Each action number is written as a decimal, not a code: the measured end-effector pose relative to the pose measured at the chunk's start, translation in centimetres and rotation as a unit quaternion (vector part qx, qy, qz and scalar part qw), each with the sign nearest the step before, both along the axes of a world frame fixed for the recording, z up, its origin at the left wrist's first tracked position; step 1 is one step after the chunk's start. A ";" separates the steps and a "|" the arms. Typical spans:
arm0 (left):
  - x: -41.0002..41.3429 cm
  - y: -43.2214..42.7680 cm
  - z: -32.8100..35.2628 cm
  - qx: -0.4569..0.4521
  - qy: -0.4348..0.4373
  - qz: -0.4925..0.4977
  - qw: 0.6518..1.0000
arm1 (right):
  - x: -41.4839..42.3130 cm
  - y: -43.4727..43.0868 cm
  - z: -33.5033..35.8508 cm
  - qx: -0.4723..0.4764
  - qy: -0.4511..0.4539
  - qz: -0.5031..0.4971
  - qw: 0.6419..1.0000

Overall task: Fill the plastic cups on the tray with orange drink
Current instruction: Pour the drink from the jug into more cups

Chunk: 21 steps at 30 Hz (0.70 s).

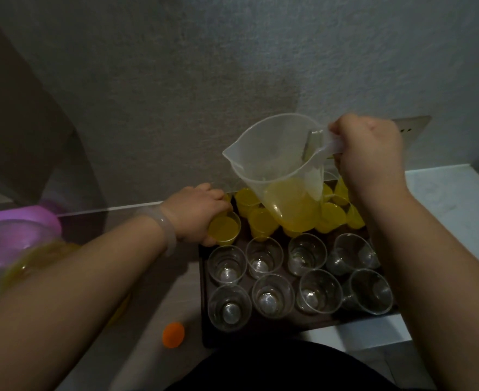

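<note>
Dim rm, grey textured wall point(176, 80), white counter point(444, 198), wall outlet point(410, 128)

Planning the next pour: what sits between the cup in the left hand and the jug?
Head view: filled cups stand on the tray between that cup and the jug.

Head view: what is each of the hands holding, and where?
The right hand grips the jug by its handle; the left hand grips a filled cup around its side.

Pale translucent bangle point(167, 232), black top point(275, 368)
</note>
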<state>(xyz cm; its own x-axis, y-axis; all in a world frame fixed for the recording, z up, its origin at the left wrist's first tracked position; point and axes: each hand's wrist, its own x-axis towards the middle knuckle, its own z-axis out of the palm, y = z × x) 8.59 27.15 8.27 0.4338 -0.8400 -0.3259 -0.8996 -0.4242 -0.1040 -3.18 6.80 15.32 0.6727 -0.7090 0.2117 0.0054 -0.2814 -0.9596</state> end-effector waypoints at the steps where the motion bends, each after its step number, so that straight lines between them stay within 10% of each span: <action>1: 0.0 0.0 -0.1 0.002 0.000 0.000 1.000 | 0.1 0.0 -0.1 -0.002 0.000 0.001 1.000; 21: 0.4 0.9 -0.8 0.003 0.021 0.015 1.000 | -0.2 0.3 -0.2 -0.009 0.007 0.009 1.000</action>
<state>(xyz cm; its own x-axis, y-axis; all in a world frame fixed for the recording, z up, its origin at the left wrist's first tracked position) 8.95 28.03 7.51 0.4440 -0.8247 -0.3502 -0.8903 -0.4501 -0.0688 -3.43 7.09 15.12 0.6887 -0.6928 0.2137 -0.0033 -0.2978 -0.9546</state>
